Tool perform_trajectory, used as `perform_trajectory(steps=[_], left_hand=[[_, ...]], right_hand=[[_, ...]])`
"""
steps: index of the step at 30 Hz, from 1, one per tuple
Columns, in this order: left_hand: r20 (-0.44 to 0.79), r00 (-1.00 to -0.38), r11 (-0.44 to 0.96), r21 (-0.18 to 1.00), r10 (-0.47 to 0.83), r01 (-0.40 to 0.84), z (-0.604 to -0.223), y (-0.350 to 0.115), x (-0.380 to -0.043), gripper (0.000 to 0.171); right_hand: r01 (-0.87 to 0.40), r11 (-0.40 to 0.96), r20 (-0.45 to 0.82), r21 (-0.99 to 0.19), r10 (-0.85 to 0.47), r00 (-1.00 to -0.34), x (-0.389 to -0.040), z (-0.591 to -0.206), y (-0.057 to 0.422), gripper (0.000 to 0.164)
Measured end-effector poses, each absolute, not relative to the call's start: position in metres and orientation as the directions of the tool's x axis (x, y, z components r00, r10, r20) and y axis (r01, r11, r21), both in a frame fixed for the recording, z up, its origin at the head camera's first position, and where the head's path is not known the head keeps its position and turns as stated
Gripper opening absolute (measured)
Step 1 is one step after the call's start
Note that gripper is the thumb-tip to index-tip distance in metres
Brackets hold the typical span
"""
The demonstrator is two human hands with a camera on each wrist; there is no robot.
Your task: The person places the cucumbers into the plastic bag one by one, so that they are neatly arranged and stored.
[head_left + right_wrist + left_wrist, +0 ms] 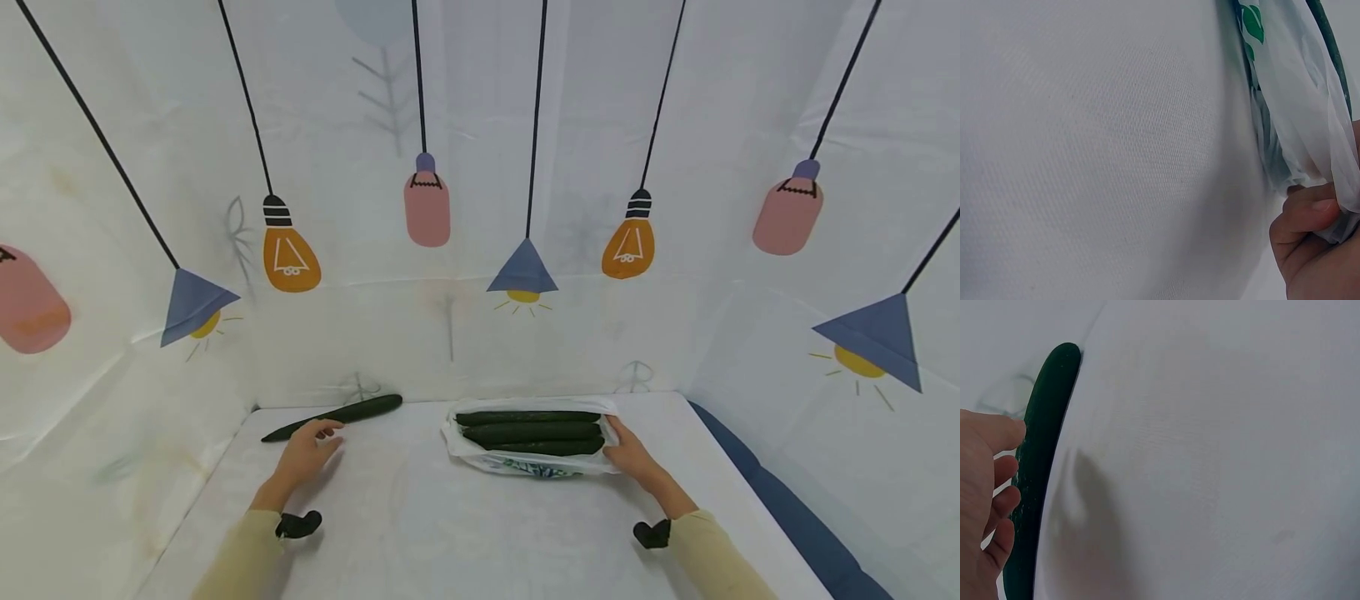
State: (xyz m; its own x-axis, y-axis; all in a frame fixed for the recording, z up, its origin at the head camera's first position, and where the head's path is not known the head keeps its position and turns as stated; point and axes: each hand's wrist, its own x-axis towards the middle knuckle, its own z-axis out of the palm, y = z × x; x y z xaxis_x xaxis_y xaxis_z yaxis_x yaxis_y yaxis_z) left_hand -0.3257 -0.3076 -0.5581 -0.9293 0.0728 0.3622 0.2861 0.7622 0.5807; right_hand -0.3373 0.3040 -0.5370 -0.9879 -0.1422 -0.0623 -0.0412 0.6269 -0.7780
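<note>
A long dark green cucumber (367, 408) lies at the back left of the white table. Right in front of it is my left hand (306, 454), fingers loosely bent and holding nothing. In the left wrist view the thumb of that left hand (982, 487) overlaps the edge of the cucumber (1044, 431); whether they touch, I cannot tell. At the back right, several cucumbers (532, 432) lie side by side in a white plastic bag (491, 461). My right hand (630, 454) holds the right end of this bag, its fingers curled on the plastic (1297, 94).
The white table (420, 533) runs back to a pale sheet (465, 333) printed with hanging lamps, which also rises at both sides. Something dark blue and padded (795, 500) lies along the table's right edge. Black straps (298, 525) sit on both wrists.
</note>
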Motion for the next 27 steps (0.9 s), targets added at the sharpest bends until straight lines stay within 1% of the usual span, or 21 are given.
perform_trajectory(steps=[5,12,21,27], left_hand=[[0.351,-0.933,0.764,0.580,0.076,0.281,-0.548,-0.314,-0.338,0.028],[0.347,-0.934,0.769,0.575,0.081,0.280,-0.540,-0.320,-0.348,0.030],[0.229,-0.968,0.748,0.623,0.105,0.228,-0.530,-0.315,-0.370,0.047],[0.188,-0.979,0.722,0.665,0.084,0.189,-0.531,-0.315,-0.379,0.048]], right_hand=[[-0.045,0.620,-0.047,-0.783,-0.131,-0.990,-0.342,-0.536,0.306,0.077],[-0.012,0.618,-0.073,-0.786,-0.113,-0.991,-0.339,-0.540,0.304,0.077],[-0.032,0.617,-0.041,-0.786,-0.102,-0.994,-0.333,-0.533,0.306,0.076],[-0.010,0.623,-0.058,-0.783,-0.089,-0.994,-0.335,-0.542,0.305,0.077]])
